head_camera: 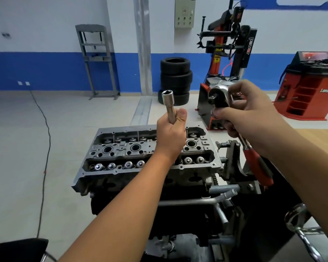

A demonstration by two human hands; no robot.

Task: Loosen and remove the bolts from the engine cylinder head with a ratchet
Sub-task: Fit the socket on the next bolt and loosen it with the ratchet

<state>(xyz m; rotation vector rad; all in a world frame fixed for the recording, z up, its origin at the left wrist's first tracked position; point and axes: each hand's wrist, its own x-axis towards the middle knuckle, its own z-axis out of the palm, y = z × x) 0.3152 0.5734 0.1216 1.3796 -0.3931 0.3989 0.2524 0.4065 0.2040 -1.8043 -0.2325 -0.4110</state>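
Hands raised above the cylinder head [121,148], tools apart.
Left hand [170,131] gripped a long socket [168,105] upright; right hand [254,118] curled round the ratchet [220,97], its red handle [257,165] slanting down beside the head.

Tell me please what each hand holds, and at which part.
The left hand grips a long socket by its lower end. The right hand holds a ratchet just below its head, with the red handle hanging down.
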